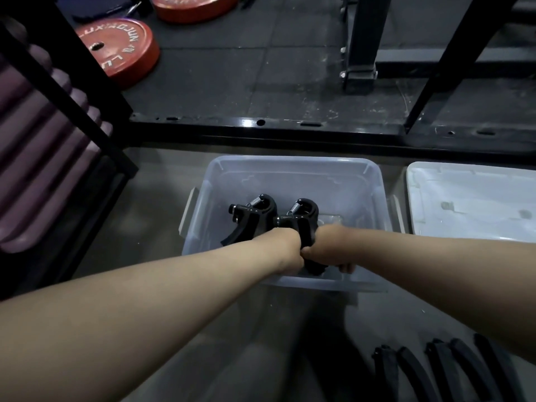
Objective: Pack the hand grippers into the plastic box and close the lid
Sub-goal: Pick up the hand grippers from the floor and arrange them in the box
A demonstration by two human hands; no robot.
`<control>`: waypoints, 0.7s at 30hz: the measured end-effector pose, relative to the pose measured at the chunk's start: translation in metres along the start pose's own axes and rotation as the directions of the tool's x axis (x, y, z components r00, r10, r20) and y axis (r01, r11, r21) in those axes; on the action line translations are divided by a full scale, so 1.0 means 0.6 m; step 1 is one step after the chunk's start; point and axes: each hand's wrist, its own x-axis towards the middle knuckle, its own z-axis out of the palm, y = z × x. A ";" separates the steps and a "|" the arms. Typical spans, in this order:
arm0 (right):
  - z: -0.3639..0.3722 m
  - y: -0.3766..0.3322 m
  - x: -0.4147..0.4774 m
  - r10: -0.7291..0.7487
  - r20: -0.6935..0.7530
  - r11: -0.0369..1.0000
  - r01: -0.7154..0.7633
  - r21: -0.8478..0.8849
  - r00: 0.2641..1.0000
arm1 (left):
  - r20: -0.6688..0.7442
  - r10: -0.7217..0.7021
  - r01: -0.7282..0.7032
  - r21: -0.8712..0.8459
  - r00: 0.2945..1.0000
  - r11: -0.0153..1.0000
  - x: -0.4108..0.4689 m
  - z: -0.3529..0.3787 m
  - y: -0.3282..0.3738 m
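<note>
A clear plastic box (293, 172) stands open on the floor in front of me. Both my hands reach down into it. My left hand (285, 252) grips the handles of a black hand gripper (253, 217) whose spring head points away from me. My right hand (330, 250) grips a second black hand gripper (303, 216) right beside the first. The two hands touch each other over the box's near side. The white lid (470, 204) lies flat on the floor to the right of the box. More black hand grippers (435, 369) lie on the floor at the lower right.
A black metal rack frame (290, 126) crosses the floor just beyond the box. Purple rolled mats (40, 169) sit in a rack at the left. Two red weight plates (121, 50) lie on the dark rubber floor further back.
</note>
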 end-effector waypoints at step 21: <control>0.030 0.005 0.048 0.093 -0.128 0.877 -0.020 0.480 0.987 | 0.088 -0.120 0.143 -0.339 0.989 0.930 0.026 0.011 0.003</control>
